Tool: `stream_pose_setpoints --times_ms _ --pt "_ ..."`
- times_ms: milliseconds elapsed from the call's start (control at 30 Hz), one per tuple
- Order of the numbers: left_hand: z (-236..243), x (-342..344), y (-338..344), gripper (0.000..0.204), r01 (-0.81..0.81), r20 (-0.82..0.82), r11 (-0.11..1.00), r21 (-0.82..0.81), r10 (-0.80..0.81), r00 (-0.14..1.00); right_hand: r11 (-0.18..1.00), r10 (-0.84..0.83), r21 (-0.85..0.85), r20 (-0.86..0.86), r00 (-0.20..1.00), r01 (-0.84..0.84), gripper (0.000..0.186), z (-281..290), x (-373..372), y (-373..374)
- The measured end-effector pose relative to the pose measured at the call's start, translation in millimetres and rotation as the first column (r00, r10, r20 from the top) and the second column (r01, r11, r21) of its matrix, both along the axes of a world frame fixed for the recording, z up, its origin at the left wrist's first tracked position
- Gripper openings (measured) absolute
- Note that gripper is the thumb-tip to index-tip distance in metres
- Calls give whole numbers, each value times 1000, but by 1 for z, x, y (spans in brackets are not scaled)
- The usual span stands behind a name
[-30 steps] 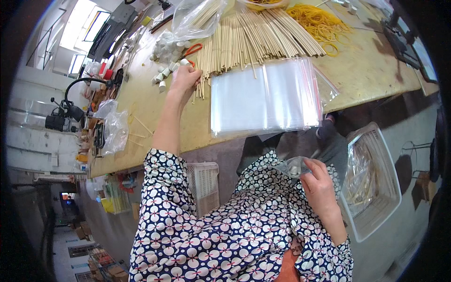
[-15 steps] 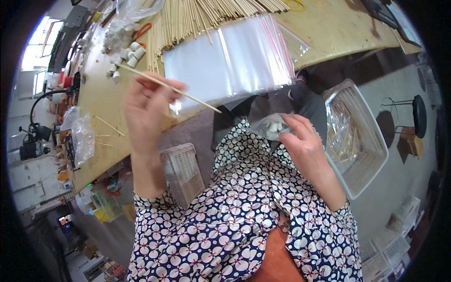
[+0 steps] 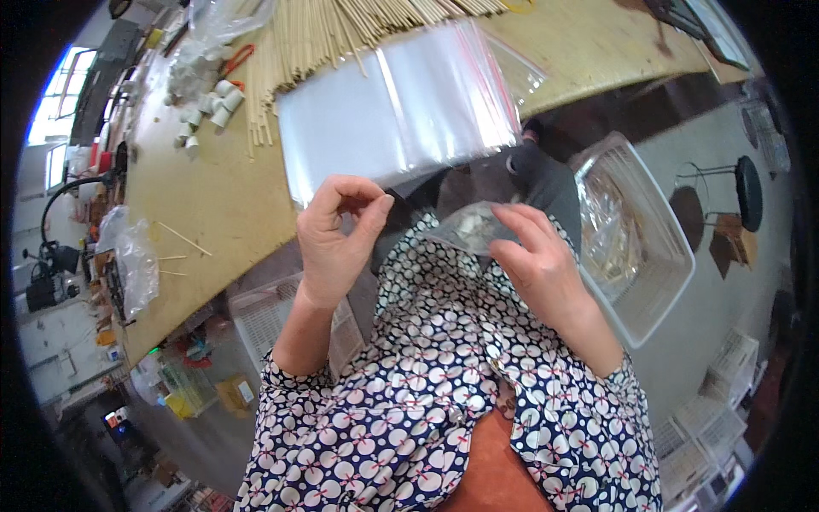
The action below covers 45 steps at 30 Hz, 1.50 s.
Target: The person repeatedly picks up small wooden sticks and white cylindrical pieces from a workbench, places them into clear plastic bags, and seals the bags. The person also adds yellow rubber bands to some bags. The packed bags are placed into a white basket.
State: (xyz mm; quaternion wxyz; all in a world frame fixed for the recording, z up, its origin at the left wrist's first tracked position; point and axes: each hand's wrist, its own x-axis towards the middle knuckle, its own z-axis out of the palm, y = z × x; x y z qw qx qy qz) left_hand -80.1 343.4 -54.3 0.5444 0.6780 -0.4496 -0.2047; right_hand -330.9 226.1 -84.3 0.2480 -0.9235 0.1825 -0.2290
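My right hand [image 3: 537, 264] pinches a clear plastic bag [image 3: 452, 232] above my lap, its fingertips at the bag's right side. Whitish pieces [image 3: 478, 224] show through the film, but I cannot make out their kind. To the left of the bag is my left hand [image 3: 339, 235], raised with its fingers curled and the thumb tip close to the index finger. Anything in that pinch is hidden or too small to name. Beyond both hands, a stack of flat clear zip bags [image 3: 384, 107] lies along the table edge.
Many thin wooden sticks [image 3: 341, 34] spread over the table [image 3: 230, 188] behind the bags. Small white cylinders [image 3: 223, 109] cluster at left, near a loose plastic bag [image 3: 136, 264]. A white basket [image 3: 653, 294] stands at right; another crate [image 3: 264, 311] sits below the table edge.
My left hand has moved right and down, nearer the bag. The thin wooden stick it held no longer shows in it. My right hand still holds the plastic bag in nearly the same place.
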Motion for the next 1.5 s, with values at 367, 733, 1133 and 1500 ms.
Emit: stream_pose_setpoints --times_ms 367,733,1133,1500 --pt "49 171 -168 33 -36 303 921 389 -91 949 999 1 48 -93 996 3 13 -27 -6 -1" --pt "28 222 -279 38 -252 141 768 589 209 968 985 -90 140 -53 995 97 15 -40 -30 -6" --pt "41 251 -243 16 -37 -380 934 355 181 907 989 -120 89 -28 992 122 11 -42 -33 -7" --pt "58 35 -45 11 46 -98 996 -75 -54 994 988 -149 34 21 989 148 12 -17 -21 -11"
